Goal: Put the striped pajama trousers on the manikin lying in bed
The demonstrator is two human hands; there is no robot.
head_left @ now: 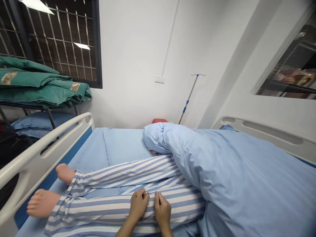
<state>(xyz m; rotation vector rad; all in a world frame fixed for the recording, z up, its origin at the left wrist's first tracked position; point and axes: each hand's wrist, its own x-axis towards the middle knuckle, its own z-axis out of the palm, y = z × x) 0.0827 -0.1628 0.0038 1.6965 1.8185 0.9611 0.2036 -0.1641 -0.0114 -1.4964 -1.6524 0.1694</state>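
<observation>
My left hand [139, 202] is closed, with its fingers curled under, over the near leg of a pair of blue-and-white striped trousers [98, 207]. Just to its right, my right hand [163, 209] is also closed above the same leg. Whether either hand pinches the cloth is hidden. The trousers are on a lying figure with two bare feet, the near foot [43, 203] and the far foot [65, 173], pointing left. A light blue quilt [222, 164] covers the figure's upper part, folded back at the thighs. Some fingers [152, 151] show under its far edge.
The bed's blue sheet [128, 141] lies between a white footboard [49, 138] at left and a headboard [271, 131] at right. Behind stand an IV pole [189, 98] and a red object [159, 120]. Green folded bedding [41, 85] is stacked on a rack at left.
</observation>
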